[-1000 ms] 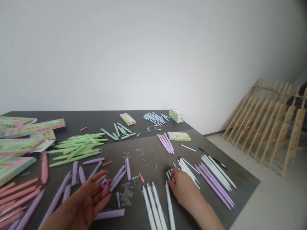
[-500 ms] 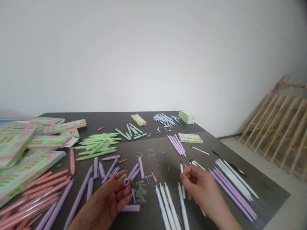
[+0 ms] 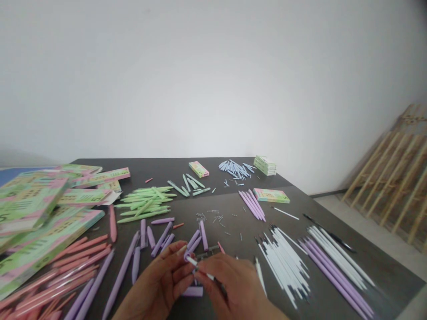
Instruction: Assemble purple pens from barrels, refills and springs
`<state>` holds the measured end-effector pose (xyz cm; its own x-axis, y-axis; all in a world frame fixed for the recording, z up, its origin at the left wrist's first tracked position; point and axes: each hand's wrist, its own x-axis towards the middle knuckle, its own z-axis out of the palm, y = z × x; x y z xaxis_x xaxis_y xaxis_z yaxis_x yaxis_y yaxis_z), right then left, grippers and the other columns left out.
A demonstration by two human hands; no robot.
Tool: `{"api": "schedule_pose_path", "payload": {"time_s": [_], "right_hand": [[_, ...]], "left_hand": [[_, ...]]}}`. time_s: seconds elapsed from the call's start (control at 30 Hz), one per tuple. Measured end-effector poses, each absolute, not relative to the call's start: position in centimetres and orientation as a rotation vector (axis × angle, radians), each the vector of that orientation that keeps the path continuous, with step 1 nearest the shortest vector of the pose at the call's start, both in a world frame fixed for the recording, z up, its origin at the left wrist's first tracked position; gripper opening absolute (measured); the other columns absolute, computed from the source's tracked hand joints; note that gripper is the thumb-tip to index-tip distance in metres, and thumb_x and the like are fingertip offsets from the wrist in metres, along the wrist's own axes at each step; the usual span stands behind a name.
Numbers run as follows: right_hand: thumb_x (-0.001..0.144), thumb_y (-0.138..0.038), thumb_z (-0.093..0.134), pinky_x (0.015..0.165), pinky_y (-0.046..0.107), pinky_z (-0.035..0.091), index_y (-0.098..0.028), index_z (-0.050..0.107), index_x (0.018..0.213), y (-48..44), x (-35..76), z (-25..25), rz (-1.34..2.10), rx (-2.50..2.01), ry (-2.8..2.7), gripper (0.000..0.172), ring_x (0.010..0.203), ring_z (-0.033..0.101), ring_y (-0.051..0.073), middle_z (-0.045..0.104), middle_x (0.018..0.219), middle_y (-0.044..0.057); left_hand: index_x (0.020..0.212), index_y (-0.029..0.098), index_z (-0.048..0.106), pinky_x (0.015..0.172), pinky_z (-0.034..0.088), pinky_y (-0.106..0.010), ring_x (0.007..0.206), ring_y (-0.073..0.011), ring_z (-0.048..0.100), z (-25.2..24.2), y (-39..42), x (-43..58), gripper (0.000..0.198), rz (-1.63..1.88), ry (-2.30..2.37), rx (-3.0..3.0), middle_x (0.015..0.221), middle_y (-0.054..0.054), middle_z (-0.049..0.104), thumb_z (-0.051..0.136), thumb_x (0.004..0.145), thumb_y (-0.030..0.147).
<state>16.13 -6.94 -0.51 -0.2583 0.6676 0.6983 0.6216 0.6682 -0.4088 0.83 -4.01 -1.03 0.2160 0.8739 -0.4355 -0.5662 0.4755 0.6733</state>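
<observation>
Left hand: curled around a purple barrel [image 3: 187, 256], its open mouth turned toward the right; the left hand [image 3: 167, 275] is at near centre.
Right hand: pinching a white refill [image 3: 193, 261]; the right hand [image 3: 233, 284] nearly meets the left.
Barrel and refill: the refill's end is at the barrel's mouth; by appearance this fitting is just beginning, and depth inside cannot be told.
Looks done: long purple pens [image 3: 336, 275] lie in a row at near right, seemingly assembled, though their ends blur.
Looks left: white refills [image 3: 283, 258] spread right of the hands, purple parts [image 3: 162, 233] scattered to the left, and tiny metallic-looking pieces [image 3: 218, 218] farther off, all loose.
Boxes: printed cartons [image 3: 33, 200] heap at left; one carton [image 3: 199, 169] lies far centre.
Writing: the far carton's end bears what looks like a "5"; other lettering is too blurred to read, and no brand is legible.
</observation>
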Motion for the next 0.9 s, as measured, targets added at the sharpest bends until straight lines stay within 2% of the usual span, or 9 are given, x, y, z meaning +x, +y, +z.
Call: {"api": "schedule_pose_path", "payload": {"time_s": [0.13, 0.3, 0.4, 0.5, 0.6, 0.63, 0.73, 0.8, 0.9], "right_hand": [[0.091, -0.024, 0.04, 0.061, 0.024, 0.048, -0.02, 0.062, 0.083, -6.3, 15.1, -0.6, -0.12, -1.012, -2.004, 0.024, 0.061, 0.063, 0.014, 0.068, 0.07, 0.002], [0.089, -0.023, 0.043, 0.055, 0.027, 0.044, -0.02, 0.06, 0.081, -5.4, 13.9, -1.6, -0.242, -1.063, -2.037, 0.019, 0.061, 0.059, 0.017, 0.063, 0.069, 0.002], [0.085, -0.019, 0.048, 0.056, 0.028, 0.042, -0.019, 0.057, 0.079, -5.1, 13.5, -2.4, -0.304, -1.106, -2.12, 0.011, 0.065, 0.058, 0.018, 0.062, 0.073, 0.002], [0.082, -0.019, 0.054, 0.056, 0.027, 0.043, -0.021, 0.054, 0.086, -5.1, 13.5, -2.4, -0.215, -1.194, -2.107, 0.005, 0.067, 0.058, 0.018, 0.062, 0.077, 0.001], [0.078, -0.03, 0.059, 0.059, 0.026, 0.045, -0.022, 0.05, 0.098, -5.4, 13.8, -1.9, -0.014, -1.192, -2.007, 0.023, 0.068, 0.06, 0.017, 0.063, 0.079, 0.0], [0.079, -0.032, 0.057, 0.06, 0.025, 0.045, -0.022, 0.049, 0.1, -5.5, 13.9, -1.8, 0.024, -1.137, -1.99, 0.024, 0.068, 0.061, 0.017, 0.064, 0.08, 0.0], [0.087, -0.023, 0.043, 0.062, 0.023, 0.046, -0.021, 0.049, 0.095, -5.6, 14.0, -2.1, -0.012, -0.916, -1.968, 0.01, 0.068, 0.062, 0.015, 0.065, 0.078, 0.001], [0.089, -0.017, 0.037, 0.062, 0.023, 0.047, -0.02, 0.05, 0.092, -5.6, 13.8, -2.4, -0.04, -0.841, -1.948, 0.014, 0.067, 0.062, 0.014, 0.066, 0.077, 0.003], [0.089, -0.017, 0.038, 0.062, 0.023, 0.046, -0.019, 0.052, 0.096, -5.8, 13.8, -2.1, -0.041, -0.834, -1.942, 0.016, 0.067, 0.062, 0.015, 0.066, 0.077, 0.003]], "left_hand": [[0.088, 0.016, 0.057, 0.055, 0.054, -0.026, 0.058, -0.0146, 0.064, -1.4, -3.9, 0.8, 0.03, 1.013, 0.854, 0.394, 0.072, -0.003, 0.066, 0.068, 0.064, 0.002], [0.085, 0.015, 0.06, 0.053, 0.052, -0.022, 0.055, -0.0114, 0.061, -1.5, -3.8, 0.6, 0.026, 1.075, 0.843, 0.374, 0.07, -0.003, 0.065, 0.067, 0.064, 0.0], [0.083, 0.015, 0.062, 0.055, 0.053, -0.024, 0.057, -0.0123, 0.062, -1.3, -3.9, 0.5, 0.023, 1.055, 0.856, 0.388, 0.069, -0.002, 0.064, 0.067, 0.065, 0.002], [0.084, 0.016, 0.063, 0.056, 0.054, -0.026, 0.059, -0.0143, 0.063, -1.2, -3.9, 0.6, 0.022, 1.052, 0.85, 0.418, 0.072, -0.002, 0.065, 0.067, 0.066, 0.004], [0.083, 0.016, 0.063, 0.054, 0.053, -0.027, 0.061, -0.0167, 0.064, -1.3, -3.7, 0.5, 0.019, 1.077, 0.863, 0.429, 0.075, -0.005, 0.067, 0.066, 0.067, 0.005], [0.083, 0.015, 0.063, 0.053, 0.053, -0.027, 0.062, -0.0174, 0.065, -1.4, -3.6, 0.4, 0.019, 1.09, 0.88, 0.419, 0.075, -0.006, 0.067, 0.066, 0.068, 0.005], [0.085, 0.014, 0.062, 0.052, 0.053, -0.027, 0.059, -0.0173, 0.065, -1.7, -3.4, 0.2, 0.019, 1.109, 0.9, 0.372, 0.071, -0.006, 0.067, 0.064, 0.068, 0.004], [0.085, 0.014, 0.062, 0.051, 0.054, -0.026, 0.056, -0.0157, 0.064, -1.9, -3.3, 0.1, 0.02, 1.094, 0.878, 0.35, 0.069, -0.005, 0.066, 0.064, 0.068, 0.003], [0.083, 0.014, 0.063, 0.05, 0.054, -0.025, 0.054, -0.0142, 0.063, -2.0, -3.2, 0.1, 0.02, 1.093, 0.876, 0.326, 0.067, -0.004, 0.065, 0.063, 0.069, 0.001]]}}
